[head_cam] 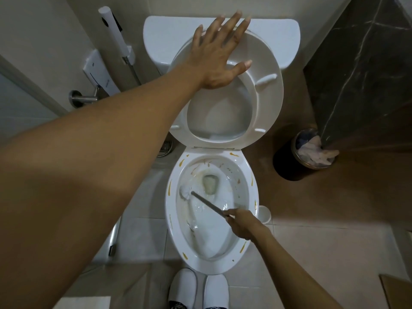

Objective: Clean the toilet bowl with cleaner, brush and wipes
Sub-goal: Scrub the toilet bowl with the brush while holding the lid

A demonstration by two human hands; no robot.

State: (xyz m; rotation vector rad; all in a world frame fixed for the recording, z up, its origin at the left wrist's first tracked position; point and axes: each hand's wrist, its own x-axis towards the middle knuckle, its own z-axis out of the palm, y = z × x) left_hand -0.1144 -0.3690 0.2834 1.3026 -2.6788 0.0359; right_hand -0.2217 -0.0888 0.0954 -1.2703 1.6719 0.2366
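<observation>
The white toilet bowl [249, 197] is open below me, with yellow-orange streaks along its rim and murky water at the drain. My right hand [242, 226] grips the grey handle of the toilet brush [186, 192], whose white head presses against the bowl's inner left wall. My left hand [219, 54] lies flat with fingers spread on the raised seat and lid [265, 103], which lean back against the white tank [287, 41].
A dark round bin [287, 166] stuffed with paper stands right of the toilet beside a dark marble wall. A white brush holder [265, 214] sits by the bowl's right side. A bidet sprayer [116, 34] hangs at left. My white slippers [198, 288] touch the bowl's front.
</observation>
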